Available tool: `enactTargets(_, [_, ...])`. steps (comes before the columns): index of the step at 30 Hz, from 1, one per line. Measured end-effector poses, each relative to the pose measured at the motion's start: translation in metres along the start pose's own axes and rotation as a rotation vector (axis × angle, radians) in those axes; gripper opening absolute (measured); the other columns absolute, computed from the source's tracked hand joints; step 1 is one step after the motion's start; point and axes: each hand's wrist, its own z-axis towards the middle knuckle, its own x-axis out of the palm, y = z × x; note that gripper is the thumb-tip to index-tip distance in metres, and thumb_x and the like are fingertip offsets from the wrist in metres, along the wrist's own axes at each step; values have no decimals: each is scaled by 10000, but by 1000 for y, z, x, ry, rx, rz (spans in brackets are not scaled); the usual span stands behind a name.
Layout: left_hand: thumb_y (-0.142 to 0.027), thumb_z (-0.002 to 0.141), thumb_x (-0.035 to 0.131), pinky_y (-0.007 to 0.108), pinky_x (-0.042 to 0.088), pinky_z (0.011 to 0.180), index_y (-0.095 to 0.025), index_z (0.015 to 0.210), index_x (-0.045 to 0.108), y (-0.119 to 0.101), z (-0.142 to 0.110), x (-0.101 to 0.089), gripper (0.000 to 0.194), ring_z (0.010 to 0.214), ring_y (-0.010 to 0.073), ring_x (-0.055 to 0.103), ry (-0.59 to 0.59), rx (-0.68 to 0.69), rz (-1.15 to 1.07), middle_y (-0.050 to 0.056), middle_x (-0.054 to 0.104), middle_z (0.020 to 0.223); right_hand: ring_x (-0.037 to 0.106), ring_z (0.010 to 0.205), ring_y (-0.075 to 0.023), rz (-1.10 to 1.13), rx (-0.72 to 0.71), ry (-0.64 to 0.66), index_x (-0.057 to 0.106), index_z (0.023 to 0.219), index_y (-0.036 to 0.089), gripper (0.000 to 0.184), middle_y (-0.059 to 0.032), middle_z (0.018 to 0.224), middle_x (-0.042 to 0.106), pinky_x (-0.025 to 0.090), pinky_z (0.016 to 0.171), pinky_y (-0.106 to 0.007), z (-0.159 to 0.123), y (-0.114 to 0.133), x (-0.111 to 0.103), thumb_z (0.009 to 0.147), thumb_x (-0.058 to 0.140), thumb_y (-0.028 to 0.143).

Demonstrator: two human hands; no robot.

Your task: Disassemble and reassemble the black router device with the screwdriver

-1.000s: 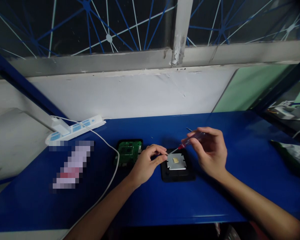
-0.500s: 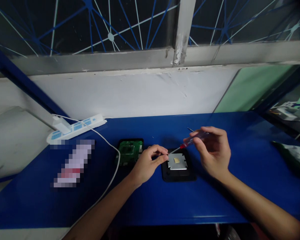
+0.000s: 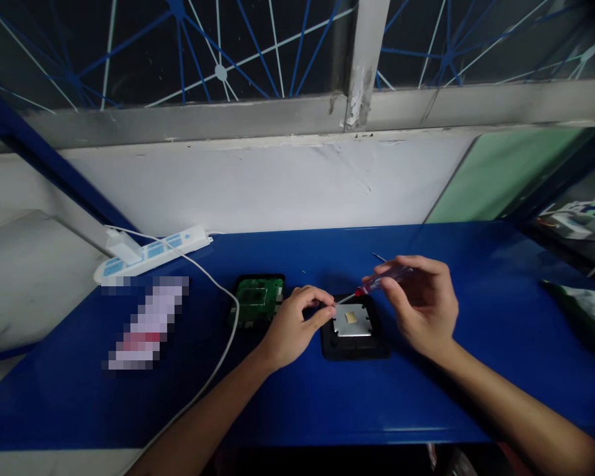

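Observation:
My right hand (image 3: pixel 421 304) is closed around the clear handle of a screwdriver (image 3: pixel 383 279) with a red collar. Its metal shaft slants down to the left, and the tip meets the fingertips of my left hand (image 3: pixel 297 324). Those fingers are pinched together at the tip; whatever small piece they may hold is hidden. Just below lies a black plastic cover (image 3: pixel 331 348) with a silver metal plate (image 3: pixel 359 327) that carries a small yellowish square pad (image 3: pixel 351 318). Left of it, partly behind my left hand, a green circuit board (image 3: pixel 258 297) sits in a black casing.
A white power strip (image 3: pixel 153 254) with a plug stands at the back left, and its white cable (image 3: pixel 223 350) crosses the blue table (image 3: pixel 426 410). A blurred-out pinkish item (image 3: pixel 151 317) lies at left. A thin metal rod (image 3: pixel 378 256) lies behind my right hand; a green-and-silver bag (image 3: pixel 582 311) is at far right.
The view has shifted slightly. Both hands keep nearly the same pose, with the screwdriver tip staying at my left fingertips; the right hand's fingers have moved only a little on the handle.

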Motion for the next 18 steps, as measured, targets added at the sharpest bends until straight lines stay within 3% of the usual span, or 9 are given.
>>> enactTargets(7, [-197, 894, 647, 422, 514, 948, -229, 883, 659, -11, 0, 1, 36, 1016, 219, 635, -53, 59, 116, 28, 704, 1017, 755, 799, -179, -38, -6, 13, 540, 1215, 278, 355, -24, 1003, 693, 677, 723, -379, 1, -1, -2, 910, 658, 141])
enactTargets(18, [-216, 929, 649, 396, 486, 925, -231, 863, 653, -6, 0, 0, 68, 1000, 221, 631, -52, 101, 156, 22, 709, 999, 754, 786, -179, -22, -6, 41, 541, 1235, 287, 368, -27, 1021, 691, 674, 738, -396, 1, -1, -2, 919, 649, 133])
